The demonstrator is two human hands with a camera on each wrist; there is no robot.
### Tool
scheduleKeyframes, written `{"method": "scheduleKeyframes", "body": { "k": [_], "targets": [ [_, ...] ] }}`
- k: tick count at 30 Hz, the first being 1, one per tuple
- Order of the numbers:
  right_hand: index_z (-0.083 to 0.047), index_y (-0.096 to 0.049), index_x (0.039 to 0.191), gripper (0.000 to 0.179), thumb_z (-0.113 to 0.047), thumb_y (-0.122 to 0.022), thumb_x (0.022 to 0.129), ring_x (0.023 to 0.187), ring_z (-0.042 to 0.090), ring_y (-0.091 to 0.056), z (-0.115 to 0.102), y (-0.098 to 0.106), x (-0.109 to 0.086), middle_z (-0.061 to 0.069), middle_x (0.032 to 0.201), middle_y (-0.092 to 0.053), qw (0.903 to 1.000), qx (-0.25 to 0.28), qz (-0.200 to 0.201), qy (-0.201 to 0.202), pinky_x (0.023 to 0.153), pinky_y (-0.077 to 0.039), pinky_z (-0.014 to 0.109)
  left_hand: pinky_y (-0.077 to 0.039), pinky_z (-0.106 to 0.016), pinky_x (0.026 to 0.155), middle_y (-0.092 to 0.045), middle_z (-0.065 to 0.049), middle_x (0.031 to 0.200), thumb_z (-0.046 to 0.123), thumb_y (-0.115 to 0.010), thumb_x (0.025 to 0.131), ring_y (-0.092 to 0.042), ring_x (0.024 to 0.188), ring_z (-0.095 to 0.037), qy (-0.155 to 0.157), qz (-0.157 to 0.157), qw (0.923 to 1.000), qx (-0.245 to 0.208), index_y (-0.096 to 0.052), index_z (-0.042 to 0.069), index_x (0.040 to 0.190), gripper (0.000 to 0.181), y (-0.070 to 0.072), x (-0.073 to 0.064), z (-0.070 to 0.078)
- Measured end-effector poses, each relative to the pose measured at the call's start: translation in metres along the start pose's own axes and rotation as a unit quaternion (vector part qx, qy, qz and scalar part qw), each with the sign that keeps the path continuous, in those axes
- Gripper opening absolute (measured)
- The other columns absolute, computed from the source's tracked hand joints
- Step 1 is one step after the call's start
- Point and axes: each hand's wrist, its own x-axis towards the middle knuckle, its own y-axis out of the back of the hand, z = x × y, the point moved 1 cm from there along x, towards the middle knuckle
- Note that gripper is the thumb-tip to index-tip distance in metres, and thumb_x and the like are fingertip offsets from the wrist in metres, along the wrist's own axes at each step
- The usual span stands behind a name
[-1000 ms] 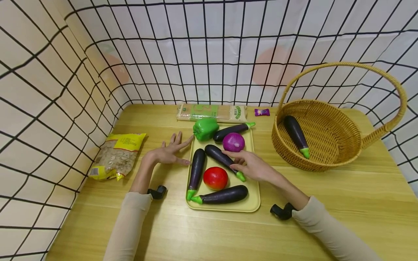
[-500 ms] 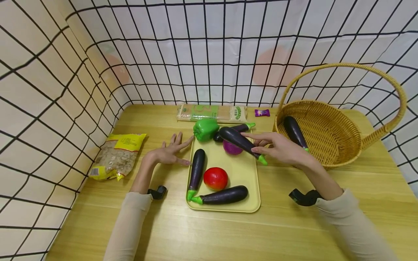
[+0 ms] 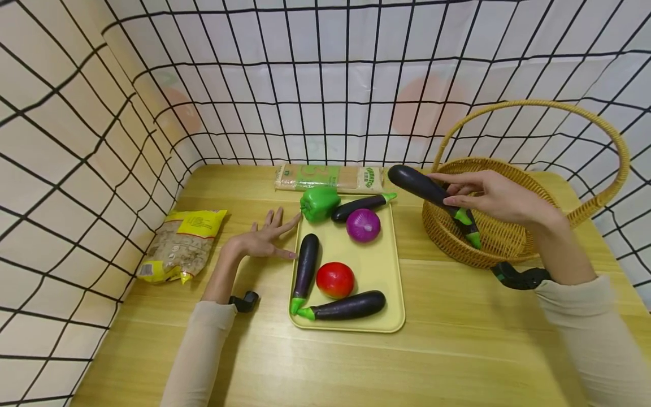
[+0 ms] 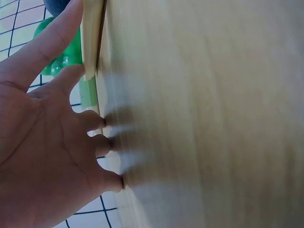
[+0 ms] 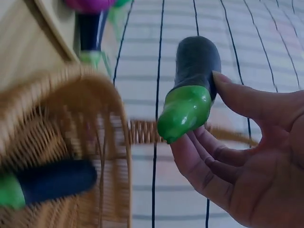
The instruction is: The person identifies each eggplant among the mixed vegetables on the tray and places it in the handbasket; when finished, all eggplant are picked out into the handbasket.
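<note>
Eggplant (image 3: pixel 414 183), tilted with its blunt end toward ten o'clock, is pinched in the right hand (image 3: pixel 500 195) in the head view, at about two o'clock from the tray (image 3: pixel 373 271). Its green stem end shows over the nine o'clock side of the wicker basket (image 3: pixel 500 243), in which a second eggplant (image 3: pixel 473 238) lies. The left hand (image 3: pixel 261 240) is at the tray's ten o'clock edge, fingers spread, gripping nothing. On the tray, a green pepper (image 3: pixel 319 204) sits at eleven, a third eggplant (image 3: pixel 360 208) just past twelve, a purple onion (image 3: pixel 363 225) at one, a fourth eggplant (image 3: pixel 351 306) at six, a tomato (image 3: pixel 335 280) at seven and a fifth eggplant (image 3: pixel 306 265) at nine.

In the left wrist view, the fingers reach out to the tabletop (image 4: pixel 213 118), and the pepper shows at eleven o'clock.

In the right wrist view, thumb and fingers clasp the held eggplant from opposite sides, its stem end toward seven o'clock. The basket stands apart from it at eight o'clock.
</note>
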Motion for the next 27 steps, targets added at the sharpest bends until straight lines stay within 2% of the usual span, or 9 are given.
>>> {"method": "scheduleKeyframes", "body": {
  "k": [3, 6, 10, 12, 16, 18, 20, 23, 27],
  "targets": [
    [-0.018, -0.054, 0.152, 0.05, -0.014, -0.063, 0.104, 0.075, 0.012, -0.056, 0.016, 0.012, -0.005, 0.01, 0.112, -0.075, 1.0, -0.007, 0.003, 0.001, 0.06, -0.045, 0.025, 0.019, -0.075, 0.119, 0.029, -0.025, 0.167, 0.047, -0.069, 0.097, 0.028, 0.155, -0.044, -0.002, -0.002, 1.0, -0.004, 0.001, 0.028, 0.167, 0.101, -0.001, -0.001, 0.0],
    [-0.012, -0.058, 0.148, 0.044, -0.019, -0.062, 0.105, 0.072, 0.01, -0.057, 0.033, 0.022, -0.009, 0.007, 0.107, -0.076, 0.9994, -0.018, -0.006, -0.029, 0.059, -0.046, 0.026, 0.019, -0.075, 0.119, 0.029, -0.025, 0.167, 0.047, -0.068, 0.097, 0.028, 0.155, -0.045, -0.004, -0.001, 1.0, -0.007, 0.0, 0.028, 0.167, 0.1, -0.001, -0.001, 0.001],
    [-0.009, -0.055, 0.15, 0.048, -0.025, -0.061, 0.106, 0.08, 0.004, -0.062, 0.053, 0.032, -0.014, 0.02, 0.122, -0.073, 0.9961, -0.028, -0.021, -0.081, 0.066, -0.05, 0.025, 0.017, -0.076, 0.119, 0.028, -0.026, 0.167, 0.046, -0.069, 0.097, 0.027, 0.155, -0.045, -0.005, 0.001, 1.0, -0.008, 0.0, 0.028, 0.168, 0.1, -0.001, -0.002, 0.001],
    [-0.011, -0.049, 0.155, 0.052, -0.024, -0.06, 0.106, 0.083, 0.003, -0.062, 0.062, 0.036, -0.017, 0.026, 0.132, -0.067, 0.9958, -0.022, -0.023, -0.086, 0.065, -0.05, 0.025, 0.017, -0.076, 0.119, 0.028, -0.026, 0.167, 0.046, -0.068, 0.097, 0.027, 0.155, -0.045, -0.005, 0.002, 1.0, -0.008, 0.0, 0.027, 0.168, 0.1, -0.001, -0.002, 0.0],
    [-0.028, -0.051, 0.152, 0.049, -0.013, -0.059, 0.106, 0.062, 0.006, -0.051, 0.078, 0.044, -0.022, 0.026, 0.124, -0.07, 0.9957, -0.005, -0.027, -0.088, 0.05, -0.04, 0.025, 0.016, -0.076, 0.119, 0.027, -0.026, 0.167, 0.046, -0.069, 0.097, 0.027, 0.156, -0.045, -0.006, 0.002, 1.0, -0.006, 0.0, 0.027, 0.168, 0.1, 0.0, -0.001, 0.0],
    [-0.029, -0.049, 0.151, 0.053, -0.004, -0.055, 0.105, 0.06, 0.007, -0.052, 0.084, 0.047, -0.023, 0.031, 0.126, -0.069, 0.9954, 0.002, -0.038, -0.088, 0.046, -0.037, 0.027, 0.017, -0.076, 0.119, 0.028, -0.026, 0.167, 0.046, -0.069, 0.097, 0.028, 0.156, -0.045, -0.004, 0.001, 1.0, -0.009, 0.0, 0.028, 0.168, 0.1, 0.0, -0.001, -0.001],
    [-0.025, -0.043, 0.155, 0.059, 0.003, -0.05, 0.104, 0.062, 0.01, -0.057, 0.088, 0.05, -0.021, 0.036, 0.133, -0.063, 0.9941, 0.009, -0.056, -0.093, 0.048, -0.042, 0.027, 0.017, -0.075, 0.119, 0.028, -0.025, 0.167, 0.046, -0.069, 0.097, 0.028, 0.155, -0.044, -0.003, 0.0, 1.0, -0.009, 0.0, 0.028, 0.168, 0.101, 0.0, -0.001, -0.001],
    [-0.004, -0.031, 0.161, 0.061, 0.008, -0.043, 0.102, 0.07, 0.015, -0.064, 0.092, 0.052, -0.018, 0.041, 0.142, -0.053, 0.9909, 0.014, -0.077, -0.109, 0.053, -0.046, 0.029, 0.017, -0.075, 0.119, 0.028, -0.025, 0.167, 0.047, -0.069, 0.097, 0.028, 0.156, -0.044, -0.002, -0.001, 1.0, -0.008, 0.0, 0.028, 0.167, 0.101, 0.0, -0.001, -0.001],
    [0.0, -0.033, 0.159, 0.058, 0.003, -0.044, 0.103, 0.064, 0.016, -0.058, 0.098, 0.052, -0.013, 0.036, 0.135, -0.062, 0.9862, -0.002, -0.077, -0.147, 0.052, -0.044, 0.029, 0.016, -0.076, 0.119, 0.027, -0.026, 0.167, 0.046, -0.069, 0.097, 0.027, 0.156, -0.045, -0.004, 0.0, 1.0, -0.005, 0.0, 0.028, 0.168, 0.1, 0.0, -0.001, -0.001]
  ]
}}
